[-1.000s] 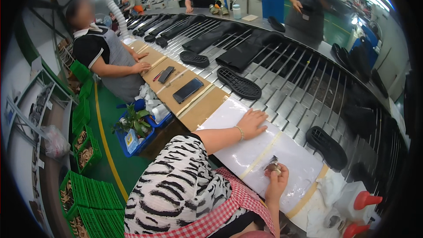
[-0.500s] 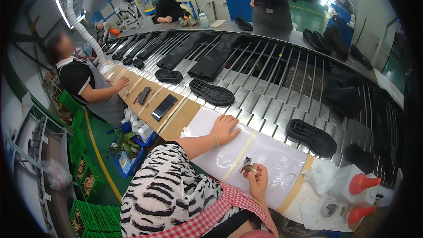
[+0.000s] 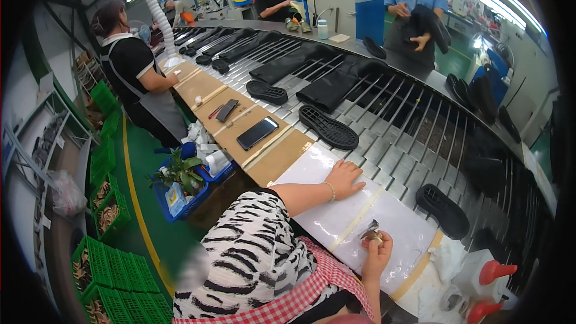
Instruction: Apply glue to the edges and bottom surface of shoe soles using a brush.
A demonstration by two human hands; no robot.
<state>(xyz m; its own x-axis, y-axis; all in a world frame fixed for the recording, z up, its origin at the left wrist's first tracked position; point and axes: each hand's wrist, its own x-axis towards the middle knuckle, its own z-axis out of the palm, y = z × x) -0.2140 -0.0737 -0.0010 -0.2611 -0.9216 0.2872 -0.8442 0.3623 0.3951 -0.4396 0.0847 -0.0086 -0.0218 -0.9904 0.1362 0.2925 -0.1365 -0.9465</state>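
My left hand (image 3: 345, 180) lies flat with its fingers outstretched on a glossy white sheet (image 3: 318, 213) covering the work ledge, close to the conveyor. Over the same sheet, my right hand (image 3: 378, 252) pinches a small brown-and-grey piece (image 3: 369, 232) with a ragged dark tip; its exact kind is unclear. Beyond my left hand a black shoe sole (image 3: 328, 127) rests tread up on the metal slats. A second black sole (image 3: 443, 210) lies on the slats past my right hand, touched by neither hand.
White bottles with red caps (image 3: 497, 271) stand at the right beside crumpled white paper (image 3: 447, 258). A phone (image 3: 258, 132) lies on the cardboard (image 3: 279, 159). Black boots (image 3: 327, 90) line the conveyor. Co-workers stand at left (image 3: 135, 78) and across (image 3: 414, 15). Green crates (image 3: 114, 264) sit on the floor.
My view has swung left, so the scene sits farther right. Both my hands keep about the same places on the sheet. The left co-worker's arm has drawn back; the person across has turned the boot.
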